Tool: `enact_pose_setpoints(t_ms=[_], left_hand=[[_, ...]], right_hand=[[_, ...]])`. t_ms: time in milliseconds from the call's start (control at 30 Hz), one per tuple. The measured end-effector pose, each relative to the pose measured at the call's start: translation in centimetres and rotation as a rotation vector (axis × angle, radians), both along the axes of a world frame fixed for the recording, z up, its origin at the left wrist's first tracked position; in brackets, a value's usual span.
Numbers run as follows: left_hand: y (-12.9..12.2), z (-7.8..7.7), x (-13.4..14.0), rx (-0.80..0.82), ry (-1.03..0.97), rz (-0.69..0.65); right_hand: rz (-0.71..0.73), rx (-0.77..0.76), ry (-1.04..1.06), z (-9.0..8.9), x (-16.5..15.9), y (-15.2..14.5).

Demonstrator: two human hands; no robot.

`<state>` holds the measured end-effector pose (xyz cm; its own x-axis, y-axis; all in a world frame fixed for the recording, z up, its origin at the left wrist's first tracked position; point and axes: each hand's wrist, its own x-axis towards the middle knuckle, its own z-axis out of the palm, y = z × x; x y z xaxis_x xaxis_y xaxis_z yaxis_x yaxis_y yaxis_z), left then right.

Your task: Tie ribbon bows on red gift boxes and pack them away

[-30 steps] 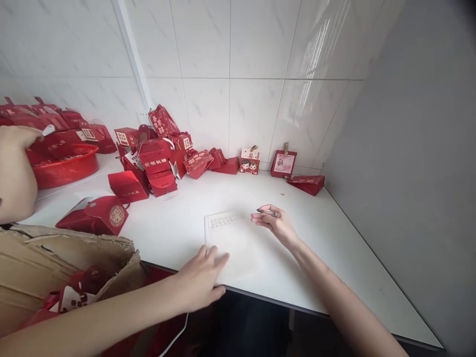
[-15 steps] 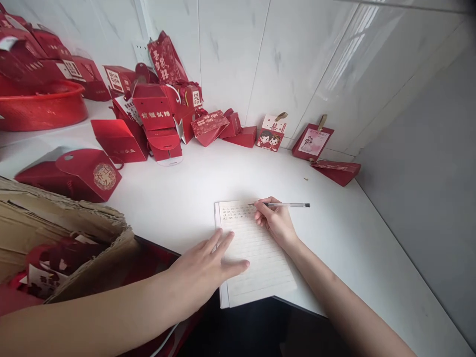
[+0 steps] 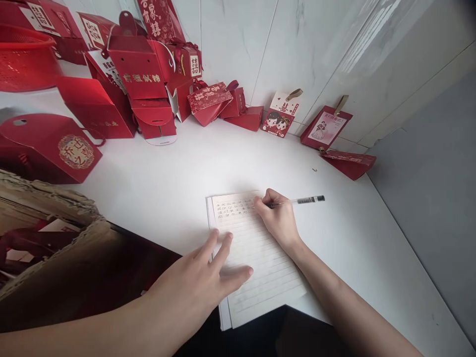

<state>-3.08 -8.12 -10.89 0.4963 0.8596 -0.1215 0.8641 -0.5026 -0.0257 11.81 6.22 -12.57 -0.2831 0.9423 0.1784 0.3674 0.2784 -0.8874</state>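
Note:
A lined notebook (image 3: 260, 258) lies at the front edge of the white counter, its lower part jutting past the edge. Several rows of small handwritten marks fill the top lines of the page. My right hand (image 3: 279, 218) rests on the upper right of the page, fingers closed round a clear gel pen (image 3: 307, 200) whose dark end points right; its tip is hidden behind the fingers. Across the notebook's left margin lies my left hand (image 3: 208, 272), with fingers spread and thumb stretched over the paper, holding nothing.
Red gift boxes (image 3: 141, 79) crowd the back left of the counter (image 3: 238, 158). A picture box (image 3: 280, 114) and a tagged red box (image 3: 325, 126) lean by the tiled wall. At left are a red plastic basket (image 3: 26, 64) and a torn cardboard carton (image 3: 74, 213).
The view has shifted closer, so the boxes appear larger and farther up. My right hand has turned a little and its fingers now hide the pen tip. My left hand stays on the notebook.

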Motion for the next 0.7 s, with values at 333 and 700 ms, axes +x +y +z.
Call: enact_pose_setpoints(t_ms=[333, 700], left_hand=[[-0.18, 0.02, 0.14, 0.032, 0.000, -0.017], [-0.13, 0.07, 0.21, -0.038, -0.033, 0.024]], right_hand=[[0.011, 0.023, -0.059, -0.08, -0.04, 0.11], [-0.010, 0.005, -0.084, -0.10, 0.03, 0.04]])
